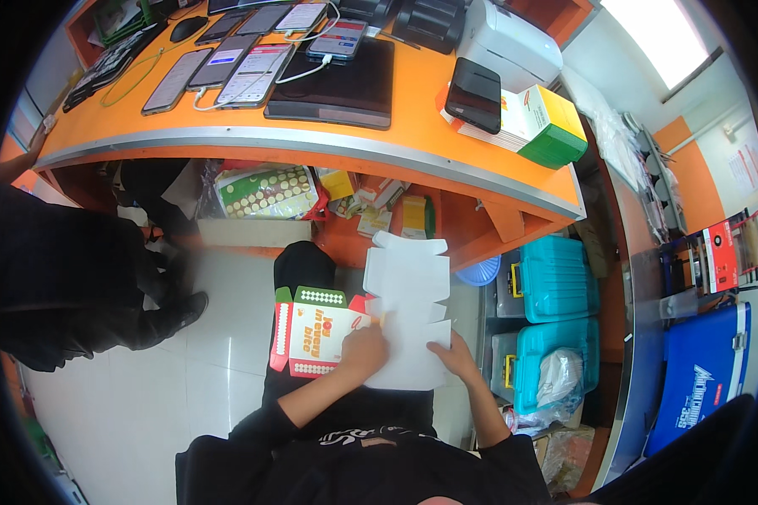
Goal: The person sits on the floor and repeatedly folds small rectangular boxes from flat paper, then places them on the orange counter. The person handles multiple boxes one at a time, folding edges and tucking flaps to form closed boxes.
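On my lap lies a flat printed carton blank, white with green and red flaps and lettering. Beside it on the right, a white unprinted carton blank with cut flaps stands out over my knees. Whether the two are one piece or separate is hidden under my left hand. That hand is curled closed where they meet, its fingertips out of sight. At the white blank's right edge, my right hand pinches the cardboard between thumb and fingers.
Several phones, a black laptop and a white printer sit on the orange desk ahead. Teal-lidded bins stand at right. Another person in dark clothes stands at left. Packets fill the shelf below.
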The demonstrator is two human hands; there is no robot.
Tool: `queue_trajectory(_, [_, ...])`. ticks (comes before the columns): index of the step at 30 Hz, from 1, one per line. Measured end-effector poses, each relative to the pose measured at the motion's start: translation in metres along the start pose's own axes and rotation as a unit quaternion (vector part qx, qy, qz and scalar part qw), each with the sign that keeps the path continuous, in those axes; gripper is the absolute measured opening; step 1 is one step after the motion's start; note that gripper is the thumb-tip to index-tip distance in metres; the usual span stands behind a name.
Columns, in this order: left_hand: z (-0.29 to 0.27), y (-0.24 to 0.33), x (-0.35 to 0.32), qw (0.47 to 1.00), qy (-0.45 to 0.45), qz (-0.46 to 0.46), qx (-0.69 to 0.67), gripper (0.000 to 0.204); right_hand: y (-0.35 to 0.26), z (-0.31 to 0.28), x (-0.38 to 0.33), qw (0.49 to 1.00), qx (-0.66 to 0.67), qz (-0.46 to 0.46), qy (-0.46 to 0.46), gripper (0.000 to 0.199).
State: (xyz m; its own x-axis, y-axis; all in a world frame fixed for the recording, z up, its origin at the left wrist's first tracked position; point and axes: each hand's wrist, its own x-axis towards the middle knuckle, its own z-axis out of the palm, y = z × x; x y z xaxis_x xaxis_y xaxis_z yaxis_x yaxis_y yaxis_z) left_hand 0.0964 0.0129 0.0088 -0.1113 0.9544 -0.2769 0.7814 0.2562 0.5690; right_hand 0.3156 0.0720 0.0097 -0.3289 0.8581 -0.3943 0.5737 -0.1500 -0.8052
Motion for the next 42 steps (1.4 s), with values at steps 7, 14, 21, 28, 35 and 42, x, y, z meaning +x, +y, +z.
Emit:
queue_trajectory(7, [-0.019, 0.006, -0.020, 0.994, -0.018, 0.033, -0.103, 0.035, 0.015, -0.020, 0.008, 0.997, -0.005, 0.026, -0.069, 0.039])
queue_trajectory(14, [-0.018, 0.003, -0.019, 0.988, 0.031, 0.055, -0.140, 0.029, -0.008, -0.029, 0.018, 0.992, -0.105, -0.006, -0.063, 0.035])
queue_trajectory(21, [-0.007, 0.017, -0.024, 0.988, 0.039, 0.065, -0.131, 0.024, -0.039, -0.008, 0.017, 0.959, -0.284, -0.004, 0.004, 0.035])
queue_trajectory(28, [0.000, 0.034, -0.024, 0.983, 0.049, 0.097, -0.146, 0.022, -0.050, 0.021, 0.019, 0.896, -0.440, 0.035, 0.045, 0.026])
queue_trajectory(35, [-0.001, 0.038, -0.022, 0.989, 0.029, 0.061, -0.132, 0.026, -0.033, 0.020, 0.025, 0.909, -0.416, -0.006, 0.035, 0.030])
queue_trajectory(42, [-0.039, -0.031, -0.012, 0.991, -0.016, -0.027, -0.133, 0.036, -0.008, -0.009, 0.011, 0.995, 0.038, 0.074, -0.062, 0.046])
